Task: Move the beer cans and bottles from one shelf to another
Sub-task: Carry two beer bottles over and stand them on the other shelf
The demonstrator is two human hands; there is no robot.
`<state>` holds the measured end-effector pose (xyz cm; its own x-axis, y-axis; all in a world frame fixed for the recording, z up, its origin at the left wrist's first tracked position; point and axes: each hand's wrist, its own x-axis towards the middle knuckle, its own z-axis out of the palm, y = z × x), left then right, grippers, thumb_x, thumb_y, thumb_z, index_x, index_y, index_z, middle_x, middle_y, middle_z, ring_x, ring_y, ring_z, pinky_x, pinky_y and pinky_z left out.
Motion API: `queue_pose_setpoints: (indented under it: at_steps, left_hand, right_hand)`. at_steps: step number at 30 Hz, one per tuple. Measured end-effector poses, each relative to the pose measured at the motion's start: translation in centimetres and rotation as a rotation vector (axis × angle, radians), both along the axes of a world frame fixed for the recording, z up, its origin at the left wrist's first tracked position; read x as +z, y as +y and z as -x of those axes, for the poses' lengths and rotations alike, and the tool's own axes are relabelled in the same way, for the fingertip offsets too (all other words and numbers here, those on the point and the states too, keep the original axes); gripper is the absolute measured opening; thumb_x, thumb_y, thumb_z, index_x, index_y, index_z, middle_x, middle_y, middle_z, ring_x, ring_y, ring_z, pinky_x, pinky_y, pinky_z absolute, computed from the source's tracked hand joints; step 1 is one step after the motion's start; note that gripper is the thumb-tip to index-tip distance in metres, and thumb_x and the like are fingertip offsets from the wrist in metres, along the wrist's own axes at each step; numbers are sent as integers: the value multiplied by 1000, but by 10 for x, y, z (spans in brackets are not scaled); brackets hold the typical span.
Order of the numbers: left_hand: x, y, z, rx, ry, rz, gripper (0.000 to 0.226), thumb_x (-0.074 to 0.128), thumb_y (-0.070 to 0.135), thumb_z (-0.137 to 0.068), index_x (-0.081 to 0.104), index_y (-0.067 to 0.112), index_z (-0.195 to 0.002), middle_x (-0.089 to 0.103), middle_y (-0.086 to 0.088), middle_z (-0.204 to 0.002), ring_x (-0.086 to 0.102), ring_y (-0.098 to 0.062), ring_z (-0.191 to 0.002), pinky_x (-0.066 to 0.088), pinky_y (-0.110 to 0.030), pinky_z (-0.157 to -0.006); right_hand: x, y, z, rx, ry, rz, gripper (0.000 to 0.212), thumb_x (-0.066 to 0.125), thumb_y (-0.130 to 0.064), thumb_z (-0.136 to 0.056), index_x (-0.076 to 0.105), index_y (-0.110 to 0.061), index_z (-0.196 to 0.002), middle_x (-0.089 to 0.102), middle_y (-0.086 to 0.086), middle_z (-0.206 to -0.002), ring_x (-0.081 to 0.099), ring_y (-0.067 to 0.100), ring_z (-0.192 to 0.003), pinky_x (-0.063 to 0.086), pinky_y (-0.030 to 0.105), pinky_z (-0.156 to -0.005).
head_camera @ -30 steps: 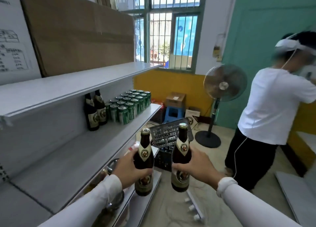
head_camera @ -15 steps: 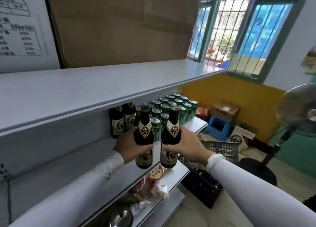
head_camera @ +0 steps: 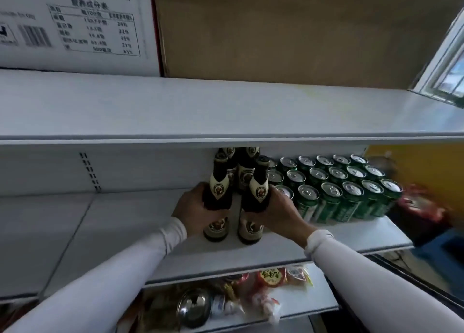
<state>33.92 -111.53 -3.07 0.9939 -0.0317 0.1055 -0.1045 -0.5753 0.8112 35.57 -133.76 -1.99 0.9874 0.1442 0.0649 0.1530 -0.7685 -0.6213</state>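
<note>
Upright, both dark bottles (head_camera: 218,202) – cream labels; each hand (head_camera: 194,211) gripping.

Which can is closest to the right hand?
The front-row green can at the block's left end, right behind the right hand; the others sit farther right or back.

left hand (head_camera: 194,211) grips left beer bottle (head_camera: 217,199), upright on middle shelf (head_camera: 120,234) | right hand (head_camera: 281,213) grips right beer bottle (head_camera: 253,202), upright just beside it | two more bottles (head_camera: 242,167) behind, near back wall | green beer cans (head_camera: 334,189) in rows to the right | snack packets (head_camera: 273,278) on lower shelf | cardboard box (head_camera: 288,28) on top shelf
</note>
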Motion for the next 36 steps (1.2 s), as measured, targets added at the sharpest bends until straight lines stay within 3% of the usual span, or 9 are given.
queue_pose_setpoints:
  at_steps: [4,8,10,15,20,24,29,32,36]
  left_hand:
    - [9,-13,6,13,58,-57,85,70,65,-47,56,17,-116,67,4,-112,63,-13,-102,52,-29,-88]
    - [16,-19,14,99,67,-1,71,85,45,-58,55,22,-119,66,7,-111,63,-8,-100,49,-18,-82]
    - [18,-22,16,140,39,20,72,82,50,-56,55,25,-119,66,10,-110,62,-5,-100,48,-20,-85]
    - [20,-33,11,177,-16,-8,52,81,21,-73,57,20,-119,65,8,-105,62,-10,-97,49,-24,-87]
    - [17,-43,-12,186,-49,-20,60,81,24,-74,54,14,-127,65,0,-115,62,-15,-103,48,-28,-93]
    - [17,-49,-34,198,-60,-27,58,79,26,-76,53,14,-127,64,-3,-119,61,-19,-106,46,-26,-92]
    - [16,-50,-56,220,-49,-30,61,80,32,-73,53,16,-126,65,-6,-120,62,-25,-110,49,-41,-96]
    - [15,-50,-62,213,-60,-27,61,80,32,-72,54,15,-124,65,-8,-120,62,-26,-109,50,-42,-95]
    - [14,-47,-70,206,-63,-66,62,79,38,-73,54,14,-124,64,-9,-122,60,-27,-112,48,-41,-96]
  right_hand:
    - [5,-11,-17,178,-9,18,67,73,-66,-54,55,-34,-110,71,-15,-92,68,10,-87,56,33,-75]
    - [17,-22,-23,277,-45,-29,65,80,-56,-62,55,-29,-116,71,-11,-102,66,11,-93,53,31,-80]
    - [22,-30,-24,318,-52,-14,59,83,-51,-65,57,-25,-112,70,-11,-99,63,10,-88,51,28,-77]
    - [28,-37,-27,391,-53,8,50,85,-46,-67,58,-19,-100,70,-9,-93,66,12,-85,54,29,-76]
    - [32,-27,-48,360,-66,27,48,85,-43,-69,58,-21,-103,70,-4,-96,65,17,-91,51,28,-76]
    - [32,-26,-72,308,-78,54,50,85,-45,-68,56,-25,-103,64,-10,-91,62,14,-85,43,23,-65]
    - [22,-28,-94,207,-143,65,58,83,-52,-66,56,-25,-111,69,0,-104,65,22,-89,49,30,-74]
    - [15,-23,-100,152,-160,66,65,80,-61,-62,55,-23,-109,67,3,-105,64,26,-92,49,32,-73]
    - [11,-21,-102,117,-144,68,60,81,-54,-67,55,-18,-107,64,6,-104,62,27,-90,41,30,-69]
